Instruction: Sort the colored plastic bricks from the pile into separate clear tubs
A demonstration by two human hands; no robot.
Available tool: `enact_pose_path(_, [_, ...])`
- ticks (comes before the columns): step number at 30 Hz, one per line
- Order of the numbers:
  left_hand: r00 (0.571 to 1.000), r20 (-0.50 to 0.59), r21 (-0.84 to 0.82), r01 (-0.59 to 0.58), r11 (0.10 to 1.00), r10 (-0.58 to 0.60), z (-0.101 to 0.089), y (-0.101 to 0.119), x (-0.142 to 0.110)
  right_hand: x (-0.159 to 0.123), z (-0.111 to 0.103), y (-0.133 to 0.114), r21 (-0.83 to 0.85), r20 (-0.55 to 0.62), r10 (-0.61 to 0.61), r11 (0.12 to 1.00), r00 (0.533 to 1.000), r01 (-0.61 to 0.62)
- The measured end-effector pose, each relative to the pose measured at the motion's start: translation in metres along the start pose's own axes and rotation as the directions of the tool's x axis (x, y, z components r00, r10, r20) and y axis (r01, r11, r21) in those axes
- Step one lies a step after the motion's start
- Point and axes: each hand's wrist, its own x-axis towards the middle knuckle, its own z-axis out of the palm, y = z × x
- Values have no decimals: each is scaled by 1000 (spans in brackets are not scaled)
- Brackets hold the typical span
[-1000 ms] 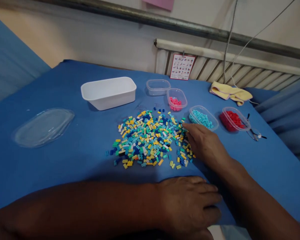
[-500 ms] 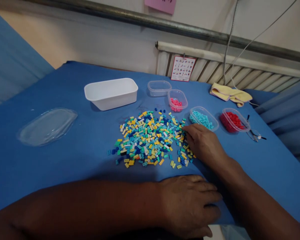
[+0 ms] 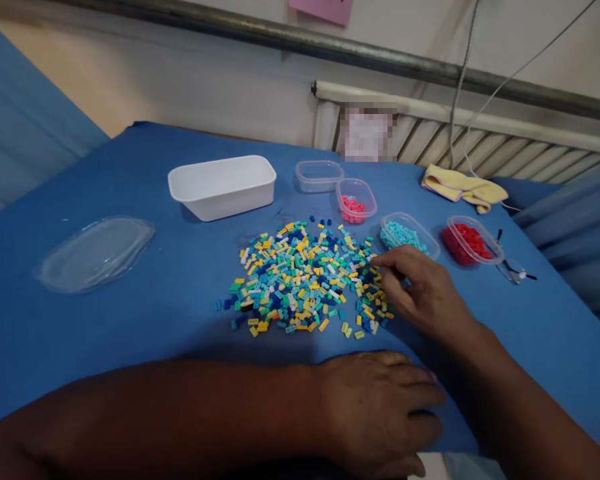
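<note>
A loose pile of small building bricks (image 3: 300, 280) in yellow, green, white and several blues is spread over the blue-covered table. My right hand (image 3: 425, 290) is at the pile's right edge. Its index finger points out to the bricks, the thumb is apart from it, and I see nothing held; the other fingers are partly hidden. My left hand (image 3: 380, 407) lies flat near the table's front edge, fingers spread, holding nothing. Just beyond my right hand stands a clear tub of turquoise bricks (image 3: 405, 237). Other clear tubs hold pink bricks (image 3: 353, 208) and red bricks (image 3: 467, 241).
A white bin (image 3: 223, 193) and an empty clear tub (image 3: 320, 177) stand behind the pile. Clear lids (image 3: 95, 253) lie at the left. A yellow cloth (image 3: 463, 188), glasses (image 3: 515, 272) and a radiator (image 3: 430, 127) are on the far right side.
My right hand has drawn back slightly to the right, with thumb and index finger moving apart. My left hand has stayed in place. The view has shifted a little.
</note>
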Motion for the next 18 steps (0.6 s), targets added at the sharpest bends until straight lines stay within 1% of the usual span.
enact_pose_path(3, [1000,10,4,-8,1000,8,-1,0,0,1,-14,7,-80,-107,19,996,994,-28])
enact_pose_path(6, [1000,25,11,-5,1000,5,-2,0,0,1,-25,25,-162,-219,67,981,973,-104])
enact_pose_path(8, [1000,21,10,1,1000,-1,-2,1,-1,0,-28,39,-189,-265,94,971,960,-148])
enact_pose_path(11, [1000,13,8,3,1000,-3,0,1,-2,-2,-29,55,-214,-272,106,962,956,-167])
enact_pose_path(13, [1000,10,10,2,1000,-2,0,0,-2,-3,-28,60,-224,-267,106,960,958,-169])
enact_pose_path(18, [1000,28,11,-1,1000,1,-2,0,-1,-2,-28,52,-234,-243,70,964,968,-128])
